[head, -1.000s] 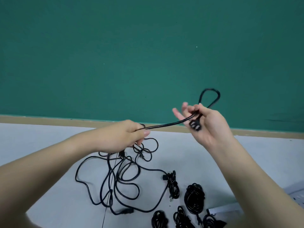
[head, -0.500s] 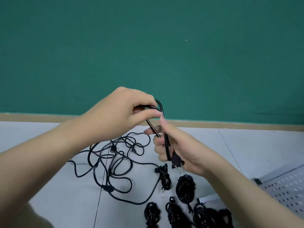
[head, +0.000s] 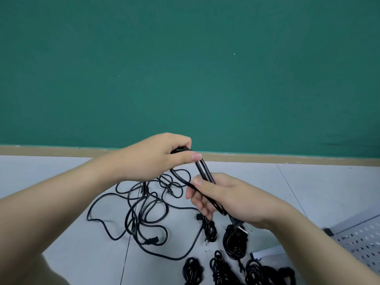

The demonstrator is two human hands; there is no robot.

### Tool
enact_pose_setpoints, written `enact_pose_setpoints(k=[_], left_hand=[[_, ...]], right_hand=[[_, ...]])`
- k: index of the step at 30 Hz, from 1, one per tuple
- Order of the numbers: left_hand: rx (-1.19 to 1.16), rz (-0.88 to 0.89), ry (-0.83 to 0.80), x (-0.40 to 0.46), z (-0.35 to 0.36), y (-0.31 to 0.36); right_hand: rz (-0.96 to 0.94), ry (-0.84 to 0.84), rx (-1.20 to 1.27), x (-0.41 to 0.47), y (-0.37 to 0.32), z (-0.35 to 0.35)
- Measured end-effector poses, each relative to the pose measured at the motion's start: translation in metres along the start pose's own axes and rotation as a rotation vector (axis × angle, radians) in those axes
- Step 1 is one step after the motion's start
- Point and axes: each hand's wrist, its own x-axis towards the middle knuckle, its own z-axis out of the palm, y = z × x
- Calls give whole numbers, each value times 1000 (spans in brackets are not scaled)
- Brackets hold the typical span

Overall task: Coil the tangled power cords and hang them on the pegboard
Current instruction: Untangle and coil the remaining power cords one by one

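Cord [head: 202, 168] doubled, slanting from left hand [head: 156, 157] pinch down-right through right hand [head: 230, 197] grip, plug [head: 239, 226] lowermost.

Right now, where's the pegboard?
Head view, lower right corner: the white pegboard lies flat on the floor, beyond the right forearm, right of the coiled cords.

No text, labels, brands or numbers can be read anywhere here

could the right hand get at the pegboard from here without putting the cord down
Probably yes. The pegboard lies low on the right, just beside the right forearm, nothing between. But the right hand grips the cord, and the left hand pinches its loop.
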Motion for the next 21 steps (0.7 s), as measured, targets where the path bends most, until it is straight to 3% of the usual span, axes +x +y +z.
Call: enact_pose_setpoints(k=[4,7,11,13,17,21], left_hand=[[18,19,-59,1,10,-4],[-75,45,-11,2,11,-5],[-442,-30,84,7,4,-9],[-479,-70,106,7,0,-16],[-169,-143,127,5,-1,-34],[-126,-233,147,7,5,-30]], right_hand=[[26,-38,-2,6,5,1],[59,-100,246,6,2,2],[-1,-139,626,-1,-13,-8],[-63,-56,731,-4,-17,-19],[-126,213,882,-8,-18,-40],[-108,481,654,4,-8,-37]])
